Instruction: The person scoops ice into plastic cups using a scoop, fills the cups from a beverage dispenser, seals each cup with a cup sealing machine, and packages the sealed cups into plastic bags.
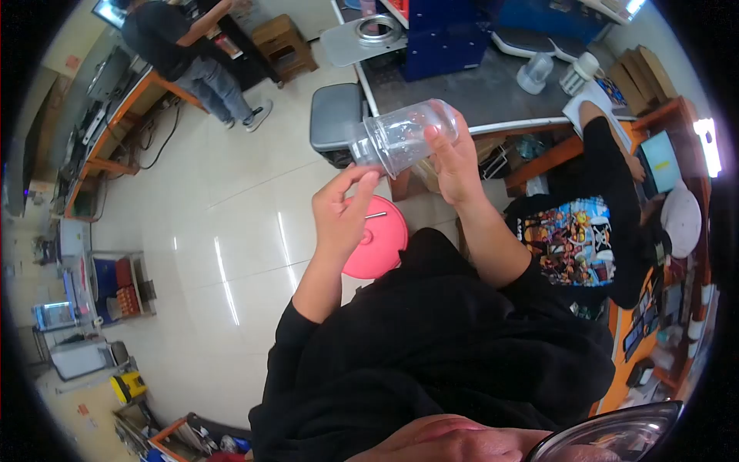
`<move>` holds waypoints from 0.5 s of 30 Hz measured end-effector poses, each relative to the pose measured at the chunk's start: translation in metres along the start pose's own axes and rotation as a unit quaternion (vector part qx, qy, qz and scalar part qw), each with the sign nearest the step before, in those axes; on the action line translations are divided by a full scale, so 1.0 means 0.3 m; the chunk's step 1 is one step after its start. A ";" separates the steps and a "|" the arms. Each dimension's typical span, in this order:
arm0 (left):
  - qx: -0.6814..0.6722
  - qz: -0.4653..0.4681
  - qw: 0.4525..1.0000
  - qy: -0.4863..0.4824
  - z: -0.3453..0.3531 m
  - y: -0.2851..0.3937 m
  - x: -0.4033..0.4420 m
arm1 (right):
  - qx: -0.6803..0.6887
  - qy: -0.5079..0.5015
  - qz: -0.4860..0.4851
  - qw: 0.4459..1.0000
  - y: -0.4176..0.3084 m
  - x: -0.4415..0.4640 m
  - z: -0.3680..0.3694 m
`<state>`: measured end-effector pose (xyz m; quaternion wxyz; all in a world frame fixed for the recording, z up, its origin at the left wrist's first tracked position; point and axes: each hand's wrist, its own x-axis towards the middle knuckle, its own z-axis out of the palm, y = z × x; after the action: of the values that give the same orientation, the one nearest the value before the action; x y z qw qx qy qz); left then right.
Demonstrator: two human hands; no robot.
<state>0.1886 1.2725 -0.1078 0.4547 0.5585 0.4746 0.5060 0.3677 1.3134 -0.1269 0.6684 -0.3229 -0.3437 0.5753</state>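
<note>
A clear plastic jar (408, 135), lying on its side in the air, has a wide body, a flange and a narrower end that points left. My right hand (454, 158) is wrapped round the wide end, with the thumb across the near side. At the narrow end, the fingers and thumb of my left hand (342, 208) close on the rim; part of their contact is hidden. Below the jar is a round pink lid (377, 242) with a small knob, and a thin metal piece (375, 215) shows on it beside my left hand.
A grey bin (336, 115) stands beside the dark worktable (493, 104). On the table are another clear container (534, 73), a white bottle (581, 71) and a blue box (446, 38). One person (177, 46) stands at far left; another (593, 223) is close on the right.
</note>
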 end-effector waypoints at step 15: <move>-0.011 -0.080 0.989 0.128 -0.089 -0.147 0.068 | -0.670 0.397 -0.250 0.576 -0.407 0.774 -0.934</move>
<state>0.1598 1.2995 -0.1468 0.4355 0.4446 0.5659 0.5407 0.6911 1.5176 -0.1610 0.4489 -0.7758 -0.3986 -0.1942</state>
